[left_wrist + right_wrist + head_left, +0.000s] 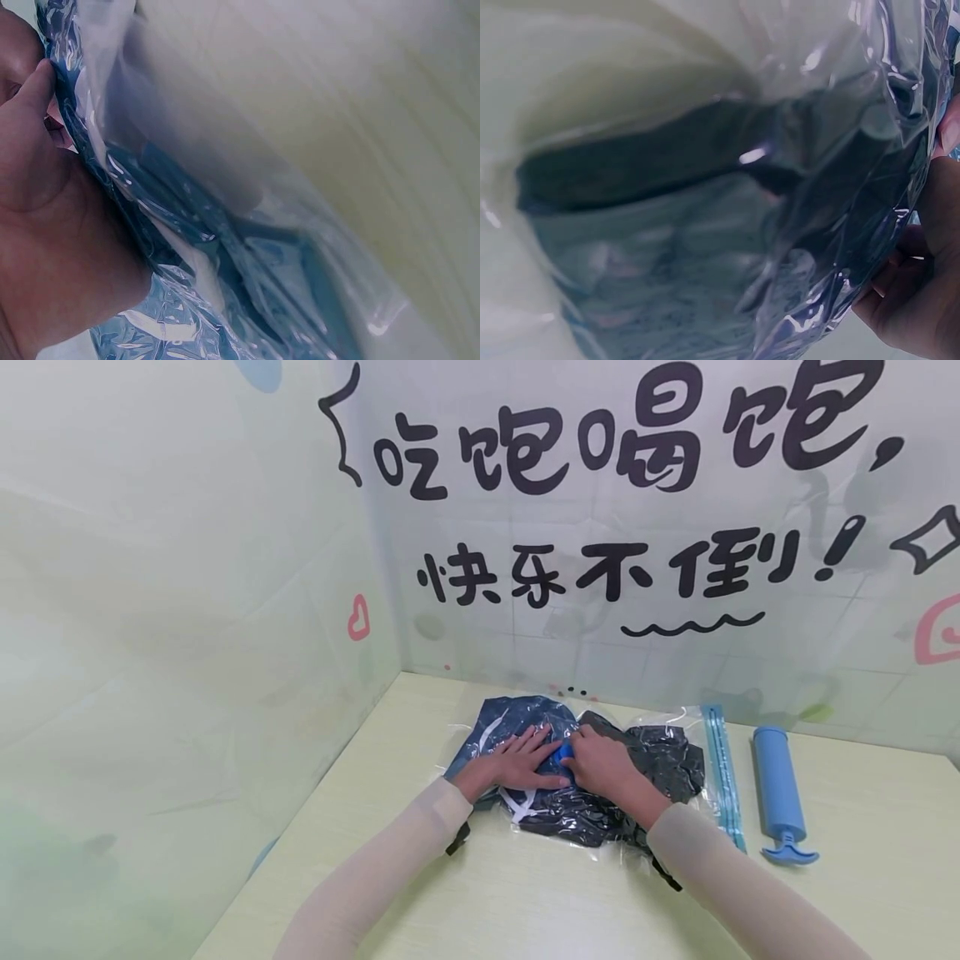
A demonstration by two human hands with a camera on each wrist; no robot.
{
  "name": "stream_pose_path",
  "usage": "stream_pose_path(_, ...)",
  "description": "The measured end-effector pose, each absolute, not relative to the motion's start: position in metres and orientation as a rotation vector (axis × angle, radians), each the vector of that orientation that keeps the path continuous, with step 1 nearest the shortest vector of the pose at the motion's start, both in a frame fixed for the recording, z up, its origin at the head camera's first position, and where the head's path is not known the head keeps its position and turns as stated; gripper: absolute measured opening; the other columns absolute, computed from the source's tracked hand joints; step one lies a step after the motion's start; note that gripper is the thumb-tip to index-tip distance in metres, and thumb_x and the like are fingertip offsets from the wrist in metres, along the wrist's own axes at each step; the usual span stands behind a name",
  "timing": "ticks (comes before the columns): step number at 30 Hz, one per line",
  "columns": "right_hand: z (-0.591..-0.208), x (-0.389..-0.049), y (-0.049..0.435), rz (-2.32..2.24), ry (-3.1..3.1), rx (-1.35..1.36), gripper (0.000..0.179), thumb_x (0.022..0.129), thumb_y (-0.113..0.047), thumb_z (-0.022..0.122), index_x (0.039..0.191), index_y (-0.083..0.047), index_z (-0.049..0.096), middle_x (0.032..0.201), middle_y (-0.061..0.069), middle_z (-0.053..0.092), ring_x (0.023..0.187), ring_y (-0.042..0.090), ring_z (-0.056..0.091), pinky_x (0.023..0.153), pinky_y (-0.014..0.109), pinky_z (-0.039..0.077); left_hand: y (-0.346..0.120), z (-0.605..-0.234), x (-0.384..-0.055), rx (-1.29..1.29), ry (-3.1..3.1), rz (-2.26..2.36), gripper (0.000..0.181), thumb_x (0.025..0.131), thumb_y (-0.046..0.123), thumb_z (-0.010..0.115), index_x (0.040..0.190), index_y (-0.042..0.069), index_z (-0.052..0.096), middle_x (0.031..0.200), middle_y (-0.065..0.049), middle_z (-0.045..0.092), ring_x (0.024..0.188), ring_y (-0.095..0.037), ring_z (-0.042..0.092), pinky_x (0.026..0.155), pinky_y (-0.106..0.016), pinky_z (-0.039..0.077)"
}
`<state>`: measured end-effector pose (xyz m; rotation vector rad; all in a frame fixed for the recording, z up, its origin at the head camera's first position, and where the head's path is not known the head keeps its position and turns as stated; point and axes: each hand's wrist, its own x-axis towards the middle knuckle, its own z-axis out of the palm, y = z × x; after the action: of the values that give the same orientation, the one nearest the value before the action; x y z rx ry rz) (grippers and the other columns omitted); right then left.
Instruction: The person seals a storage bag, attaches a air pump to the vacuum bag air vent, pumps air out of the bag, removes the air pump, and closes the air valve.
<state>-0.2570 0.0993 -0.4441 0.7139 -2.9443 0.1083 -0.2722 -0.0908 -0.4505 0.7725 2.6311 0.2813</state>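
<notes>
A clear plastic vacuum storage bag (667,764) with dark navy and black clothes (262,262) inside lies wrinkled on the table. My left hand (517,767) rests on the bag's left half, its fingers spread out and straight. With its fingers curled, my right hand (603,768) pinches a blue valve cap (561,753) near the middle of the bag. The cap is partly hidden by the fingers. In the right wrist view the right hand (922,292) shows only at the edge, beside the shiny plastic.
A blue hand pump (780,785) lies right of the bag, handle toward the front. The bag's blue zip strip (723,768) runs along its right end. Printed backdrop walls (555,643) stand behind and left of the pale table (510,902).
</notes>
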Motion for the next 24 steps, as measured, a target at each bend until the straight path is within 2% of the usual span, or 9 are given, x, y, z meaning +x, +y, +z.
stream_pose_path(8,-0.444,-0.251,0.101,0.133,-2.969,0.682,0.042,0.099,-0.032,0.070,0.118,0.005,0.066,0.098,0.017,0.062,0.079,0.031,0.067,0.066,0.048,0.059,-0.089,-0.434,-0.261,0.762,2.639,0.256,0.081,0.101,0.064,0.045,0.165,0.023,0.018,0.170,0.001,-0.005,0.153,-0.018,-0.009,0.120,-0.043,0.001)
stream_pose_path(18,-0.447,-0.252,0.105,0.211,-2.998,0.657,0.045,0.101,-0.036,0.067,0.121,0.004,0.062,0.101,0.019,0.062,0.081,0.035,0.068,0.068,0.050,0.058,-0.090,-0.451,-0.271,0.767,2.634,0.283,0.082,0.101,0.064,0.045,0.165,0.024,0.014,0.169,0.003,-0.010,0.151,-0.016,-0.015,0.120,-0.043,-0.004)
stream_pose_path(24,-0.448,-0.253,0.108,0.321,-3.012,0.713,0.045,0.102,-0.032,0.065,0.121,0.006,0.053,0.102,0.025,0.062,0.084,0.040,0.068,0.070,0.052,0.057,-0.091,-0.455,-0.274,0.767,2.639,0.301,0.083,0.100,0.065,0.046,0.165,0.025,0.014,0.169,0.003,-0.010,0.151,-0.016,-0.015,0.120,-0.043,-0.005)
